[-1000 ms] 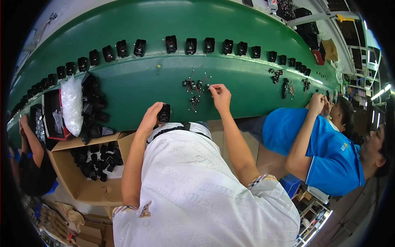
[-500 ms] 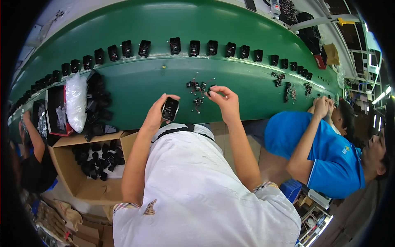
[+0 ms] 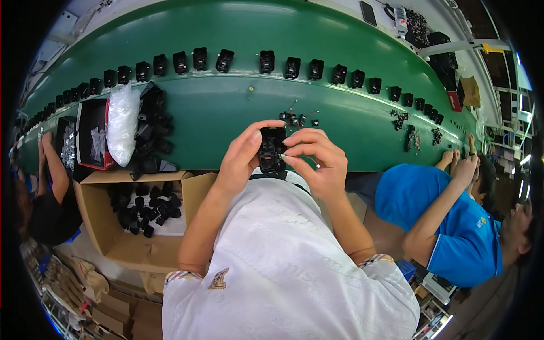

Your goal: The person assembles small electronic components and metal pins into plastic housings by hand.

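Note:
My left hand (image 3: 239,160) is closed round a black plastic housing (image 3: 272,141), holding it upright over the near edge of the green table. My right hand (image 3: 322,163) comes at the housing from the right. Its thumb and fingertips pinch a small part with a pale wire end (image 3: 283,156) against the open face of the housing. What sits inside the housing is too small to make out. Just beyond my hands lies a little heap of small black parts with thin wires (image 3: 296,120).
Similar black housings (image 3: 292,68) stand in a long row across the green table (image 3: 340,39). To the left are a bubble-wrap bag (image 3: 123,124), a pile of black parts (image 3: 152,127) and a cardboard box (image 3: 136,258). A co-worker in blue (image 3: 436,221) sits on the right.
Both hands have come together in front of me. The right hand brought a small part from the heap to the housing, which the left hand raised and turned. The view shifted slightly.

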### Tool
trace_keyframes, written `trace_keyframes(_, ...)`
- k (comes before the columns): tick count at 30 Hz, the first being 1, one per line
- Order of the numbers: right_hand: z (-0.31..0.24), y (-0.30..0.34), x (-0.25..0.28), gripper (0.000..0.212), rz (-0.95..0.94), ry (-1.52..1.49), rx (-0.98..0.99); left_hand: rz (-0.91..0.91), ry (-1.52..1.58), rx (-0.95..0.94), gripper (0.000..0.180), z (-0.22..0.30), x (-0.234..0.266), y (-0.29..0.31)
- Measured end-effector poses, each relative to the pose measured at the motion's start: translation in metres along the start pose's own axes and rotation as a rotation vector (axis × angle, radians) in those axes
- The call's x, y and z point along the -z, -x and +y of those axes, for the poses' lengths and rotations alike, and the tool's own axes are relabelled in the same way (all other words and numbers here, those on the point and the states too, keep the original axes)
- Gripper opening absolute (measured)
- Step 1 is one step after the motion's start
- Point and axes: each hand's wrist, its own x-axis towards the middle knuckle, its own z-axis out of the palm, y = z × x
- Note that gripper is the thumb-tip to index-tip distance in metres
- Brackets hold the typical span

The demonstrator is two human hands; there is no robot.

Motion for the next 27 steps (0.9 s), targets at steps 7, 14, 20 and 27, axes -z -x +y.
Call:
trace_keyframes(7,-0.023,-0.008,-0.007,0.017,-0.041,0.144,0.114,0.033,-0.094,-0.076,0.048,0.004,-0.001,0.006)
trace_keyframes(14,-0.024,-0.007,-0.007,0.017,-0.007,0.232,0.228,0.052,-0.147,-0.109,0.048,0.001,0.006,0.009)
trace_keyframes(20,-0.026,-0.006,-0.01,0.017,0.014,0.242,0.268,0.058,-0.157,-0.144,0.046,0.002,0.003,0.012)
trace_keyframes(27,-0.022,-0.006,-0.02,0.018,-0.048,0.341,0.276,0.05,-0.236,-0.117,0.05,0.0,0.008,0.015)
